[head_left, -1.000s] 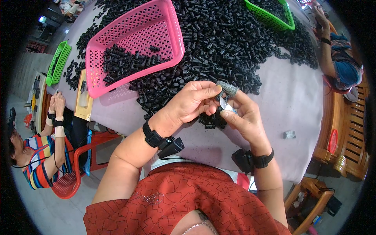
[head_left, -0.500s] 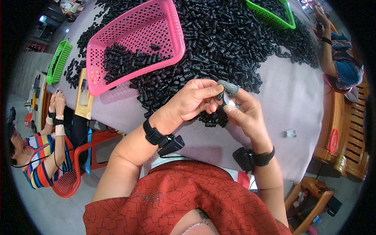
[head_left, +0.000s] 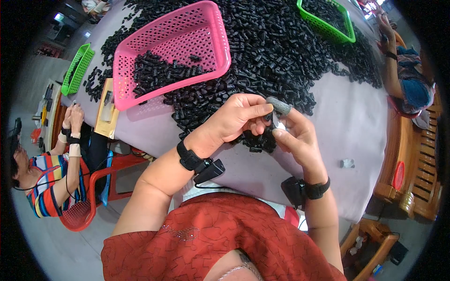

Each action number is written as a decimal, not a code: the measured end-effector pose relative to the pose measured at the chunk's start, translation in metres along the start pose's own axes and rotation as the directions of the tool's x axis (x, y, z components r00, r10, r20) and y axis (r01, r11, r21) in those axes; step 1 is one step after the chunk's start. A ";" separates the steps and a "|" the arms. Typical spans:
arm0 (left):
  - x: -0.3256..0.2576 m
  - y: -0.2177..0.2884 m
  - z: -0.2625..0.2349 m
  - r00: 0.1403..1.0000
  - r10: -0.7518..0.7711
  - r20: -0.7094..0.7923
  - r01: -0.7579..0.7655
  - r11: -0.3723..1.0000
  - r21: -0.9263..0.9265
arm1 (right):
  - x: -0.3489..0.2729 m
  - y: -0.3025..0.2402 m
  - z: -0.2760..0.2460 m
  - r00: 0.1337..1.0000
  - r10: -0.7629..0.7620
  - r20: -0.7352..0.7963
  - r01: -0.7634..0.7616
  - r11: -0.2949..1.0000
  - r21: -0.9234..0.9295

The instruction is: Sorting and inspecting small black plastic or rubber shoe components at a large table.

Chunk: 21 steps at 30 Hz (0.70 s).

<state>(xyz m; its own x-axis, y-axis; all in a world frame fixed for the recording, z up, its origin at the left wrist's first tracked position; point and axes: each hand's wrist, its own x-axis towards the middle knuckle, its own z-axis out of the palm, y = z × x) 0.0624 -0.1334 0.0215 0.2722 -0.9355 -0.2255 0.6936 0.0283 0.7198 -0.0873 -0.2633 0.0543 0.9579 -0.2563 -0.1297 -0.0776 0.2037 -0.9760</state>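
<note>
Just in front of the heap's near edge, my left hand (head_left: 239, 119) pinches a small black plastic part (head_left: 268, 117) between thumb and fingers. My right hand (head_left: 300, 136) meets it from the right, closed on a small shiny blade-like piece (head_left: 280, 125) whose exact kind is hard to make out. A grey textured finger cover (head_left: 279, 106) sits on my right index finger. The fingers hide most of both held things. Behind them spreads a big heap of small black plastic parts (head_left: 267, 56) on the pale-covered table (head_left: 347, 122).
A pink perforated basket (head_left: 225, 61), partly filled with black parts, stands at the left. Green baskets (head_left: 351, 38) are farther off on both sides. A yellowish board (head_left: 107, 112) lies at the table's left edge. A crumpled clear scrap (head_left: 347, 163) lies to the right. Other people sit left and right.
The whole scene has shifted slightly to the right in view. My hands keep nearly the same pinch; the black part shows a little less between my fingers.
</note>
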 end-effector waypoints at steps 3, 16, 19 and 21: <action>-0.007 0.013 0.007 0.979 0.186 -0.084 -0.163 0.960 0.228 | -0.002 -0.001 0.003 0.999 -0.028 -0.026 0.028 1.000 0.005; -0.021 0.073 0.003 0.402 0.899 0.171 -0.212 -0.090 0.973 | 0.005 0.010 -0.009 0.973 -0.135 -0.186 0.149 0.987 0.067; -0.017 0.052 0.024 0.765 0.591 0.258 -0.342 0.033 0.939 | 0.006 0.009 -0.012 0.964 -0.136 -0.228 0.155 0.986 0.067; -0.006 0.038 0.020 0.853 0.362 0.375 -0.369 -0.088 0.925 | 0.006 0.008 -0.013 0.959 -0.145 -0.242 0.165 0.984 0.064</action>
<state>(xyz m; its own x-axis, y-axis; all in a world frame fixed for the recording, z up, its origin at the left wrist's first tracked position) 0.0731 -0.1335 0.0633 0.2334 -0.9202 0.3144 -0.7784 0.0170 0.6275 -0.0861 -0.2754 0.0435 0.8633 -0.5040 -0.0253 0.0993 0.2189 -0.9707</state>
